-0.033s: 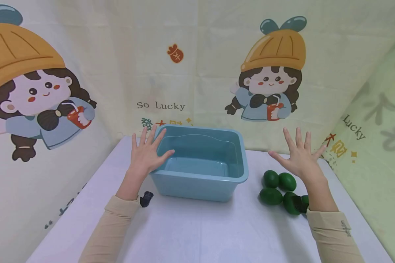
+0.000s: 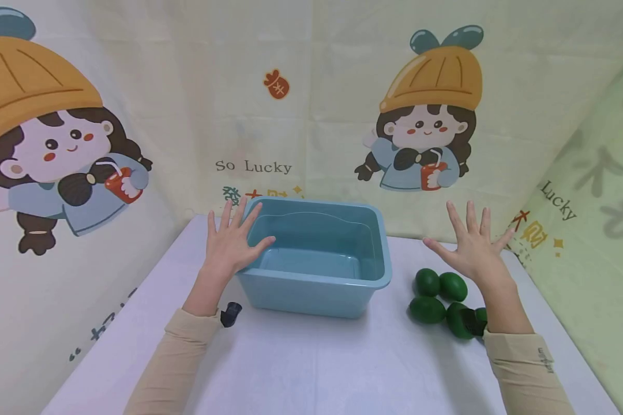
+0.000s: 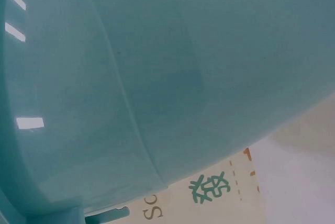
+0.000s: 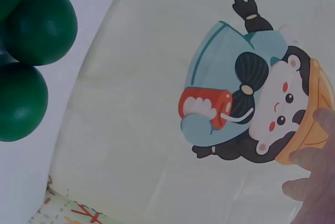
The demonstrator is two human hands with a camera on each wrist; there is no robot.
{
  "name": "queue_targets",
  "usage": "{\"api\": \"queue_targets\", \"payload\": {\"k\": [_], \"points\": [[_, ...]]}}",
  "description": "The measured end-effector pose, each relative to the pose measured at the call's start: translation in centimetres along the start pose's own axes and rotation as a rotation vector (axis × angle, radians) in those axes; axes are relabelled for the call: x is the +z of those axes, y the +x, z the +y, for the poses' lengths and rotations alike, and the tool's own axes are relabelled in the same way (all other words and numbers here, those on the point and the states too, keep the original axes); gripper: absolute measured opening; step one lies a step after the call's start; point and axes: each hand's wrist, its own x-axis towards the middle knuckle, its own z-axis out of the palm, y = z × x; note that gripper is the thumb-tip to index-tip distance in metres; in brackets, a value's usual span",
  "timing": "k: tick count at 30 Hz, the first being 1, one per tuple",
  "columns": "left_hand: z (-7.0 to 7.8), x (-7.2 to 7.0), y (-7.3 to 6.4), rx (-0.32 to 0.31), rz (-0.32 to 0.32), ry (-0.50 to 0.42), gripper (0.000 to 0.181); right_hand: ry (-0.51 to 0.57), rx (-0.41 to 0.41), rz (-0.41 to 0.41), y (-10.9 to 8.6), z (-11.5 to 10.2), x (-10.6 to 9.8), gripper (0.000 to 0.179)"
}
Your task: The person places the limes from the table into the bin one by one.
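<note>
We see a blue tub on the white table. Our left hand is up by the tub's left side, with its fingers spread wide apart. We can't tell if it touches the tub. Our right hand is up to the right of the tub, and its fingers are spread apart too. We see green fruits bunched together on the table, right of the tub. Behind the tub, a cloth shows a drawn girl.
</note>
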Motion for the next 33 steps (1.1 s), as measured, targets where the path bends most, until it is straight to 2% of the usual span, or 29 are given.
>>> {"api": "queue_targets", "payload": {"k": [8, 12, 18, 21, 25, 29, 33], "points": [[0.0, 0.1, 0.1, 0.004, -0.001, -0.006, 0.081, 0.003, 0.001, -0.005, -0.1, 0.2, 0.1, 0.091], [0.0, 0.1, 0.1, 0.014, 0.019, -0.007, 0.08, 0.013, -0.006, 0.002, 0.0, 0.2, 0.0, 0.091], [0.1, -0.2, -0.3, 0.055, 0.103, -0.015, 0.073, 0.037, -0.049, 0.105, 0.0, 0.5, 0.3, 0.085], [0.3, -0.2, -0.7, 0.098, 0.169, -0.023, 0.067, 0.049, -0.068, 0.159, -0.4, 0.7, 0.8, 0.08], [0.5, 0.0, -1.5, 0.194, 0.266, -0.027, 0.059, 0.029, -0.089, 0.194, -1.0, 1.1, 1.9, 0.076], [0.7, 0.5, -2.3, 0.295, 0.349, -0.023, 0.056, 0.021, -0.114, 0.186, -1.7, 1.3, 3.2, 0.076], [0.7, 1.2, -3.1, 0.37, 0.414, -0.006, 0.063, 0.01, -0.138, 0.16, -2.4, 1.3, 4.4, 0.076]]}}
